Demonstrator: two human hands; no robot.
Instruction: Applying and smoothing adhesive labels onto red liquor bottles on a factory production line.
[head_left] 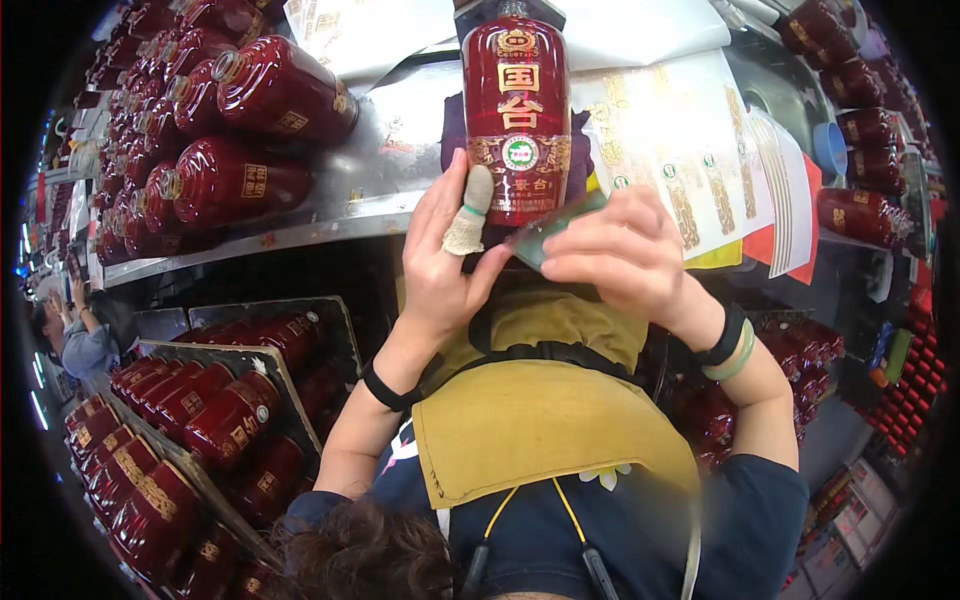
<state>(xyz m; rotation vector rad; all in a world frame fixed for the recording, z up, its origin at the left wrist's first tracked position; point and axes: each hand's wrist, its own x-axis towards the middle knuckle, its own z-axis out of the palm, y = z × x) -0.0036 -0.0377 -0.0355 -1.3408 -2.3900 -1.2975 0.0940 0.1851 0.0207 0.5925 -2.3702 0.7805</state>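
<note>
A dark red glass bottle (515,80) with gold lettering and a round green-and-white emblem lies on a dark purple cloth (454,135), its base toward me. My left hand (443,245) is open along the bottle's lower left side, fingers stretched out and thumb apart. One of its fingers wears a cloth finger cover (470,220). In my right hand (625,255) is a flat, dark green translucent scraper (556,228), pinched near the bottle's lower right edge. The scraper's left corner comes close to my left thumb; whether they touch I cannot tell.
Many red bottles (290,95) lie stacked left on the metal table (395,125). Gold-printed decal sheets (680,150) lie right, near a blue round container (829,149). Below left, boards (290,400) separate more bottles. Another person (85,345) is at far left.
</note>
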